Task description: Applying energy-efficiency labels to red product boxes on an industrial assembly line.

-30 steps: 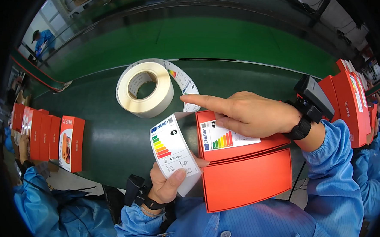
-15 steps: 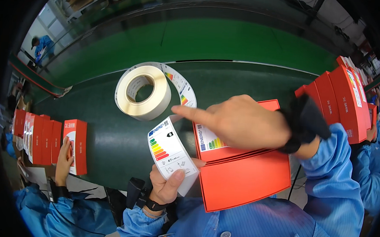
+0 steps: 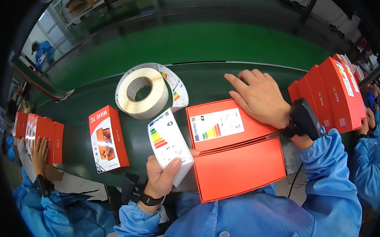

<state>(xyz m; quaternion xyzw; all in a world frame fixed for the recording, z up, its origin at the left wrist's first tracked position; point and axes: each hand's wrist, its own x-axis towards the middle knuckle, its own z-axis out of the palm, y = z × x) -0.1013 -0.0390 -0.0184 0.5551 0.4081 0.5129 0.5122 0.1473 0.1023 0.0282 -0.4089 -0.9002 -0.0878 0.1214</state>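
My left hand (image 3: 160,177) pinches the loose end of a label strip (image 3: 170,141) between thumb and fingers. The strip carries white energy labels with coloured bars and curls back to a large label roll (image 3: 158,100) on the table. Over the far right part of a red box (image 3: 253,132) is my right hand (image 3: 262,98), fingers stretched out and holding nothing; whether its palm touches the box I cannot tell. On that box's top lies an energy label (image 3: 217,125). A second red box (image 3: 241,169), with a plain upper face, lies against its near side.
A red box with a picture face (image 3: 106,140) lies at left on the dark green table (image 3: 81,100). Further left, a co-worker's hand (image 3: 40,153) touches a row of red boxes (image 3: 56,141). Stacked red boxes (image 3: 329,93) stand at right, beside another person's hand (image 3: 365,127).
My right hand has moved from the label strip up and right, uncovering the label on the box. The picture-faced box has come nearer; the co-worker's hand has left it for the row.
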